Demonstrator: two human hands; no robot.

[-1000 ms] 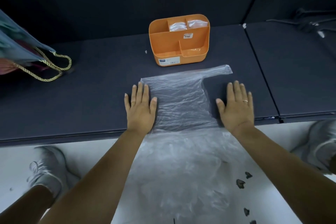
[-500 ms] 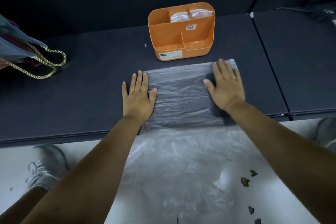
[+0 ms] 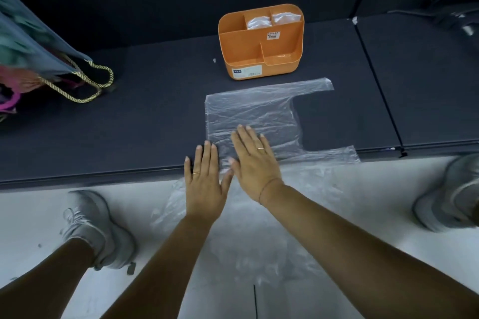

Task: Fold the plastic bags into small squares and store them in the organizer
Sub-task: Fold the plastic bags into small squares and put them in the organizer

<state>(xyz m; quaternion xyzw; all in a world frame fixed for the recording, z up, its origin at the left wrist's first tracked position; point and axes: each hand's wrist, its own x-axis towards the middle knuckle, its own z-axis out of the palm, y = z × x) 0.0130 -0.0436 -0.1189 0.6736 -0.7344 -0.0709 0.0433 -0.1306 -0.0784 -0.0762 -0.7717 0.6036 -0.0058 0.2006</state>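
Clear crinkled plastic bag (image 3: 261,111) lies flat on dark table (image 3: 145,127), handles pointing right, near orange compartmented plastic organizer (image 3: 241,46). Left hand (image 3: 204,184) and right hand (image 3: 252,160) flat, fingers straight, pressing its near-left corner, gripping nothing. Rope-handled fabric tote (image 3: 39,46) well apart, left.

Dark navy surface (image 3: 129,124), with a seam towards its right end. A fabric bag (image 3: 39,41) with gold rope handles (image 3: 85,85) lies at the far left, colourful stuff inside, pretty blurry. A tiny white scrap (image 3: 214,60) sits farther back. Below is white floor (image 3: 33,215), a grey sneaker (image 3: 98,225) on the left and a second sneaker (image 3: 451,197) far right. Blurry dark cables (image 3: 453,15) top right.
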